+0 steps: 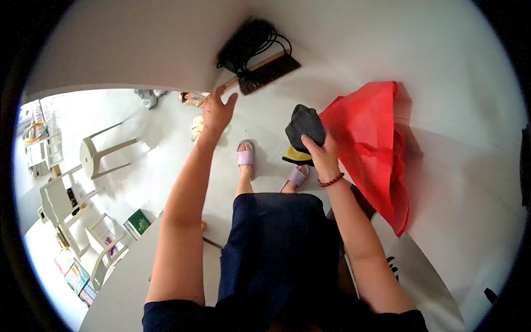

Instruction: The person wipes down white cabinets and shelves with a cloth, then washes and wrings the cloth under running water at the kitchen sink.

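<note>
My right hand (323, 155), with a beaded bracelet at the wrist, grips a dark grey crumpled bundle (305, 127) that looks like folded cloth. Its thumb lies across the lower edge of the bundle. Just right of that hand is a large red bag (362, 141), creased and tapering toward the bottom. My left hand (219, 113) is stretched forward, thumb and index finger apart. It overlaps the view of the wooden handle of a dark-bristled brush (271, 73); whether they touch I cannot tell. A yellow and black item (298, 156) shows partly beneath the bundle.
A black bundle with looped cords (249, 44) lies by the brush against the wall. Shoes (146, 98) stand along the wall at the left. A pale stool (91, 157) and chairs (58, 199) occupy the left side. My feet wear lilac slippers (245, 156).
</note>
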Tool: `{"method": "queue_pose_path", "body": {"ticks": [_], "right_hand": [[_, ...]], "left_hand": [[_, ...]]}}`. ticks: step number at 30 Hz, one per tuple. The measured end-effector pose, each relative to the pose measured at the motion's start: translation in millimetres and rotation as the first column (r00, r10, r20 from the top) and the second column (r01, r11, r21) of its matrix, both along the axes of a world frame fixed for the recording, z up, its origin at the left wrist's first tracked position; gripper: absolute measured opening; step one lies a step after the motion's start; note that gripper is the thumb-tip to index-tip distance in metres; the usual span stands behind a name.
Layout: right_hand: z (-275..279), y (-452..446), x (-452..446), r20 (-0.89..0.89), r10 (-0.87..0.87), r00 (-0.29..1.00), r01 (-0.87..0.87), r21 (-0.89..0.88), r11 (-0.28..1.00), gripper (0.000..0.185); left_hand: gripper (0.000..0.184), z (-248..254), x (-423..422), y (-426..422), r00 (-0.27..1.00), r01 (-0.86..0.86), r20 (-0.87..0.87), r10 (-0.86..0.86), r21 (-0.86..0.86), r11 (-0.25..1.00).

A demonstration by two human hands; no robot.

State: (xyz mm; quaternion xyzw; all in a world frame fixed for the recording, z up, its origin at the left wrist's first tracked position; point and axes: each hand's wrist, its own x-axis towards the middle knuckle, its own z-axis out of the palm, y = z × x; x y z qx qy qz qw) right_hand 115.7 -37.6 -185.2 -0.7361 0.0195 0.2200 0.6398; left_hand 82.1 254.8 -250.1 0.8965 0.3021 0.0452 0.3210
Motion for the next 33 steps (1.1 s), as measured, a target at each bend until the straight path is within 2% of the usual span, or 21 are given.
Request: {"method": "queue_pose_path", "body": {"ticks": [2,4,6,9,12,15,18,21,24,27,28,30,31,32,33], "right_hand": [[-19,14,17,0.032,-0.013,0.999,0.015,-0.081,0.997,0.036],[-43,21,26,0.060,-0.018,0.998,0.023,-0.088,0.996,0.036],[-45,22,29,0.066,-0.008,0.998,0.013,-0.089,0.996,0.037],[-52,24,30,0.083,-0.007,0.997,0.020,-0.162,0.987,0.038],[-77,18,31,0.126,-0.052,0.991,0.077,-0.205,0.976,0.039],[-91,21,40,0.195,-0.122,0.973,0.160,-0.195,0.968,0.042],[-93,34,62,0.192,-0.232,0.954,0.271,-0.213,0.939,0.049],[-106,40,94,0.463,-0.104,0.880,0.356,-0.498,0.791,0.057],[-132,46,120,0.506,0.237,0.829,0.295,-0.757,0.583,0.067],[-140,70,97,0.208,0.467,0.859,0.070,-0.953,0.296,0.076],[-134,75,92,0.154,0.505,0.849,0.011,-0.962,0.274,0.075],[-105,80,99,-0.077,0.505,0.860,-0.236,-0.937,0.258,0.078],[-89,82,101,-0.194,0.500,0.844,-0.354,-0.902,0.247,0.079],[-81,84,100,-0.158,0.509,0.846,-0.316,-0.918,0.240,0.077],[-86,82,97,-0.055,0.512,0.857,-0.235,-0.927,0.294,0.074]], "left_hand": [[0.054,-5,23,15,0.998,0.048,0.026,-0.053,0.186,0.981],[0.062,3,47,16,0.975,0.110,0.118,-0.186,0.469,0.876],[0.068,4,74,18,0.944,0.197,0.118,-0.309,0.548,0.813],[0.073,-40,108,37,0.963,0.140,0.125,-0.238,0.524,0.840],[0.082,-33,121,32,0.977,0.206,-0.164,-0.136,0.569,0.796],[0.088,-32,121,23,0.958,0.287,-0.189,-0.218,0.570,0.770],[0.088,-19,117,7,0.920,0.387,-0.256,-0.297,0.471,0.792],[0.088,-37,106,0,0.927,0.370,-0.154,-0.342,0.525,0.767],[0.088,-54,105,18,0.934,0.344,-0.105,-0.343,0.530,0.775],[0.088,-61,104,41,0.919,0.384,-0.052,-0.391,0.349,0.855],[0.087,-63,102,47,0.904,0.404,-0.007,-0.427,0.342,0.849],[0.085,-67,96,57,0.867,0.441,0.084,-0.492,0.332,0.834],[0.081,-66,92,60,0.876,0.416,0.148,-0.459,0.250,0.874],[0.078,-64,87,63,0.883,0.391,0.210,-0.419,0.165,0.906],[0.075,-63,83,65,0.889,0.366,0.267,-0.373,0.077,0.927]]}}
